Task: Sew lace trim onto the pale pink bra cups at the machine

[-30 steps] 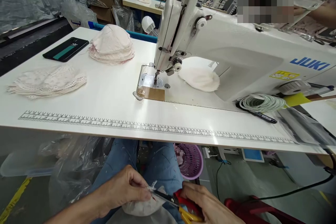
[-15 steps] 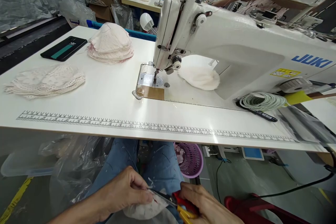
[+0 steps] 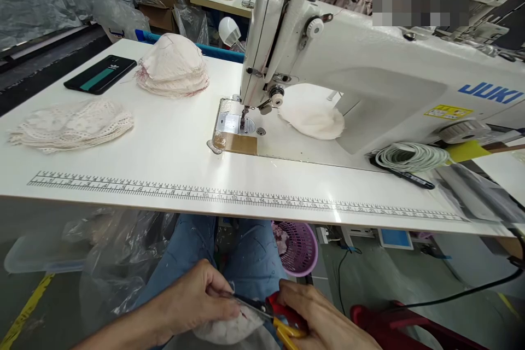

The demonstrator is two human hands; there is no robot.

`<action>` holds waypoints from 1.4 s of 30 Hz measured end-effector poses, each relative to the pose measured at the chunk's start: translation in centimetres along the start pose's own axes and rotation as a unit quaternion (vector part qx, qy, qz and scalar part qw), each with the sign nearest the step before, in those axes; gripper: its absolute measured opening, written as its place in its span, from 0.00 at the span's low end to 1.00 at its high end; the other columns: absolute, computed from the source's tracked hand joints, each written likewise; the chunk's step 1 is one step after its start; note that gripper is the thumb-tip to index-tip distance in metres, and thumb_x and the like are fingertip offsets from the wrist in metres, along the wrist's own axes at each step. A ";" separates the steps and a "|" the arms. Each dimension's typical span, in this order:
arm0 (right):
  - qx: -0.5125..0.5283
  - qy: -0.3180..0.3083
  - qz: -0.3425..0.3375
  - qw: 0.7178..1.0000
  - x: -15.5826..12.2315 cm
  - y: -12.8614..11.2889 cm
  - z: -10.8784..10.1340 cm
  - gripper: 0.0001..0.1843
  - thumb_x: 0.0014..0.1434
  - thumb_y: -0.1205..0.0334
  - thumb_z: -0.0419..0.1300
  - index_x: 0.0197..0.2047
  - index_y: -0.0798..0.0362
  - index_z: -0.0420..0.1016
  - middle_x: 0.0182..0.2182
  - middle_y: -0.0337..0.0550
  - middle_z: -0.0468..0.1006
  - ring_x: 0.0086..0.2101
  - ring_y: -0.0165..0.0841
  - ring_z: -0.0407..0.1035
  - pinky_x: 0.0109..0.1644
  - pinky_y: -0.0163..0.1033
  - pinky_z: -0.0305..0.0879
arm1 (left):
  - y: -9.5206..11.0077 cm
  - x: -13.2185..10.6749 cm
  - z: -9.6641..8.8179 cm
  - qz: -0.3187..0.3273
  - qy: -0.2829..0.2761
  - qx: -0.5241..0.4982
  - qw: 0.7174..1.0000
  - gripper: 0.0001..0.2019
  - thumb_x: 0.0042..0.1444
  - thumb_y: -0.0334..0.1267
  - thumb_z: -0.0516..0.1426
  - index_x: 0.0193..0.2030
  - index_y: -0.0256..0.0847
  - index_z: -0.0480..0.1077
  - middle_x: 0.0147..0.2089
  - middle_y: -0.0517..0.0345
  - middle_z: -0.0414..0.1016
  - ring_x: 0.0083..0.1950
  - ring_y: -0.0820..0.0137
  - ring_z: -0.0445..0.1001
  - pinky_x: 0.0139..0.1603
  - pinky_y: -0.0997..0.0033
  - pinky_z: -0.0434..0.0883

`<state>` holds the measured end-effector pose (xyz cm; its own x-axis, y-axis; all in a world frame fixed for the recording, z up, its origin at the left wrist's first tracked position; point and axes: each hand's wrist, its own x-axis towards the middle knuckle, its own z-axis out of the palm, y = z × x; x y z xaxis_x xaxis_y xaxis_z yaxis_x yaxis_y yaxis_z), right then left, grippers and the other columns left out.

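Over my lap, below the table edge, my left hand [image 3: 211,298] pinches the edge of a piece of white fabric [image 3: 229,330]. My right hand [image 3: 315,314] is wrapped round the red and yellow handles of a pair of scissors [image 3: 287,324]. The blades point left and lie against the fabric's edge, close to my left fingertips. How far the blades are apart is hard to make out. Part of the fabric is hidden behind my left hand and the scissors.
A white sewing machine [image 3: 369,65] stands on the table [image 3: 172,161], with cream fabric [image 3: 315,120] under its arm. Two fabric stacks, one rounded [image 3: 172,65], one lacy [image 3: 71,124], and a phone [image 3: 100,74] lie left. Below are a purple basket [image 3: 301,251] and red chair [image 3: 394,322]. A co-worker sits behind.
My right hand and the scissors have shifted slightly left and up, at the fabric's edge. My left hand keeps its pinch almost in place. The co-worker behind the machine has moved.
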<state>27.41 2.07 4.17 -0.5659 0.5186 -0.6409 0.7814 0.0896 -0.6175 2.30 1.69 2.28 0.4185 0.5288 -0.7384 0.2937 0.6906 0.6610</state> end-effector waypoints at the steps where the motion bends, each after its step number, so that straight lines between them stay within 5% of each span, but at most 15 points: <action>1: 0.000 0.001 0.000 1.000 0.1 0.0 0.1 0.10 0.54 0.64 0.58 0.41 0.50 0.69 0.40 0.43 0.71 0.41 0.37 0.65 0.44 0.37 0.61 | -0.1 0.0 0.0 -0.004 0.009 -0.001 1.000 0.17 0.39 0.49 0.63 0.19 0.35 0.71 0.17 0.67 0.56 0.23 0.76 0.50 0.23 0.74 0.45; 5: 0.021 0.050 -0.010 0.998 0.3 0.5 0.5 0.08 0.51 0.64 0.62 0.35 0.51 0.68 0.35 0.40 0.72 0.37 0.35 0.66 0.41 0.35 0.62 | -0.3 0.1 0.0 -0.013 0.029 -0.006 0.999 0.20 0.35 0.53 0.65 0.25 0.34 0.77 0.19 0.64 0.64 0.24 0.75 0.56 0.24 0.75 0.49; 9: 0.020 0.200 -0.066 0.977 -0.6 1.3 -0.5 0.07 0.52 0.62 0.61 0.30 0.52 0.65 0.28 0.38 0.70 0.31 0.33 0.66 0.38 0.34 0.63 | -0.3 0.2 -0.1 0.013 0.009 -0.026 1.000 0.21 0.38 0.54 0.65 0.28 0.35 0.80 0.20 0.59 0.71 0.23 0.75 0.59 0.25 0.76 0.51; 13: -0.078 0.340 -0.125 0.929 -2.3 1.9 -4.9 0.12 0.55 0.57 0.61 0.41 0.51 0.66 0.31 0.41 0.69 0.28 0.31 0.65 0.30 0.32 0.62 | -0.3 0.2 -0.3 0.030 0.003 -0.062 0.998 0.22 0.37 0.54 0.66 0.30 0.34 0.80 0.21 0.58 0.74 0.23 0.75 0.61 0.25 0.77 0.53; 17: -0.205 0.390 -0.095 0.893 -2.6 2.5 -11.1 0.12 0.62 0.55 0.52 0.43 0.53 0.66 0.32 0.45 0.70 0.29 0.33 0.66 0.31 0.35 0.62 | -0.3 -0.1 -0.4 0.046 0.005 -0.101 0.994 0.22 0.36 0.52 0.68 0.34 0.37 0.79 0.26 0.57 0.78 0.25 0.74 0.67 0.28 0.78 0.59; 20: -0.252 0.405 -0.084 0.875 -2.2 2.2 -13.4 0.15 0.62 0.52 0.51 0.42 0.54 0.68 0.31 0.46 0.70 0.25 0.32 0.64 0.27 0.35 0.60 | -0.6 -0.5 -0.5 0.072 0.023 -0.077 0.994 0.20 0.38 0.52 0.67 0.30 0.35 0.79 0.22 0.59 0.75 0.23 0.75 0.65 0.26 0.79 0.58; 23: -0.219 0.373 -0.116 0.894 -2.1 0.4 -11.7 0.13 0.61 0.55 0.53 0.43 0.54 0.68 0.31 0.44 0.72 0.24 0.30 0.64 0.26 0.33 0.60 | -1.0 -0.8 -0.7 0.091 0.023 -0.068 0.993 0.19 0.41 0.52 0.65 0.30 0.35 0.79 0.21 0.60 0.73 0.23 0.76 0.63 0.24 0.79 0.55; 30: -0.142 0.224 -0.117 0.957 -1.6 -3.1 -3.0 0.15 0.45 0.64 0.62 0.40 0.51 0.72 0.32 0.42 0.75 0.28 0.32 0.69 0.33 0.32 0.64 | -0.7 -1.1 -1.0 0.092 0.004 -0.054 0.994 0.21 0.43 0.52 0.64 0.31 0.32 0.78 0.21 0.61 0.67 0.25 0.76 0.58 0.25 0.78 0.52; 42: -0.085 0.184 -0.102 0.974 -0.6 -2.0 -1.4 0.14 0.43 0.66 0.60 0.37 0.52 0.74 0.32 0.43 0.77 0.27 0.33 0.69 0.34 0.33 0.65 | -0.1 -1.4 -0.7 0.084 0.004 -0.014 0.996 0.21 0.44 0.53 0.62 0.30 0.31 0.78 0.19 0.65 0.57 0.24 0.76 0.52 0.23 0.76 0.47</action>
<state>26.52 2.79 6.43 -0.6067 0.7414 -0.2868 0.7123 0.3470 -0.6101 1.03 1.19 3.15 0.4526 0.6418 -0.6191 0.1956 0.6059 0.7711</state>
